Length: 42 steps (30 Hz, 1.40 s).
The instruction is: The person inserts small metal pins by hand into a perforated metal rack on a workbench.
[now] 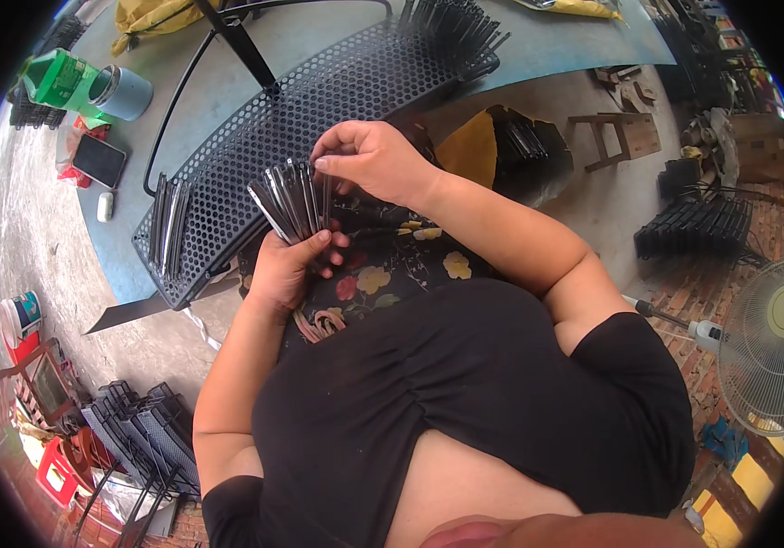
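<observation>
While your left hand [287, 265] clamps one fanned bundle of dark metal strips [291, 199] above your lap, your right hand [369, 160] pinches one strip's top; one perforated panel [319, 100] lies on the bench [538, 55], one phone [99, 161] near it.

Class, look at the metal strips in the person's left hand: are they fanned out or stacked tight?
Fanned out. The strips spread apart at their upper ends from the left hand, and the right hand pinches one at its tip.

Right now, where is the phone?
In the head view, the dark phone lies flat at the left of the blue table, between the green container and a small white object.
</observation>
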Available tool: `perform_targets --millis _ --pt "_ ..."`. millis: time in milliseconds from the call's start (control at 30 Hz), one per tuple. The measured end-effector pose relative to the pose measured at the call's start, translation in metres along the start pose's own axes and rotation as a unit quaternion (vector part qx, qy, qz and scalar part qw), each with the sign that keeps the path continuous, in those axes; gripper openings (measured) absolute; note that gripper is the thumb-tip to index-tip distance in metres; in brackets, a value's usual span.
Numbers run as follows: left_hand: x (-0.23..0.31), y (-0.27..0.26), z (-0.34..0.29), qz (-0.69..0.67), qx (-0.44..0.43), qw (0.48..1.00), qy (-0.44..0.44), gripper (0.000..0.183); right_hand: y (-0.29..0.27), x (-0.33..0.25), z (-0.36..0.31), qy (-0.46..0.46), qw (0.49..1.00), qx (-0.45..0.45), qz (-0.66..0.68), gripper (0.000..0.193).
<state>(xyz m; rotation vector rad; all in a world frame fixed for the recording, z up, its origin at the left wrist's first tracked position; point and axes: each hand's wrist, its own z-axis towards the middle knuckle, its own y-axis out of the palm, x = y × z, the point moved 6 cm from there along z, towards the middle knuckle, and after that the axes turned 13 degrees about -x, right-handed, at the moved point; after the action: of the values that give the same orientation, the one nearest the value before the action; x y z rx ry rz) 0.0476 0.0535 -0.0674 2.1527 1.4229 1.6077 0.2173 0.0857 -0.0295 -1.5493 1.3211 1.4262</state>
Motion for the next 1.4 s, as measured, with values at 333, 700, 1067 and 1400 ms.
perform_targets --millis 333,700,1067,1400 --pt "0.021 0.015 -0.018 0.023 0.027 0.997 0.075 0.027 -0.064 -0.047 -0.021 -0.156 0.959 0.124 0.2 0.012" --pt "0.001 -0.02 -0.007 -0.194 0.079 0.978 0.017 0.036 -0.198 -0.068 -0.046 -0.377 0.783 0.465 -0.167 0.01" --pt "-0.001 -0.02 -0.003 -0.198 0.085 0.977 0.005 0.037 -0.18 -0.081 -0.026 -0.35 0.687 0.487 -0.41 0.009" --pt "0.007 -0.012 0.001 -0.166 0.081 0.983 0.015 0.036 -0.18 -0.102 0.031 -0.219 0.619 0.335 -0.676 0.02"
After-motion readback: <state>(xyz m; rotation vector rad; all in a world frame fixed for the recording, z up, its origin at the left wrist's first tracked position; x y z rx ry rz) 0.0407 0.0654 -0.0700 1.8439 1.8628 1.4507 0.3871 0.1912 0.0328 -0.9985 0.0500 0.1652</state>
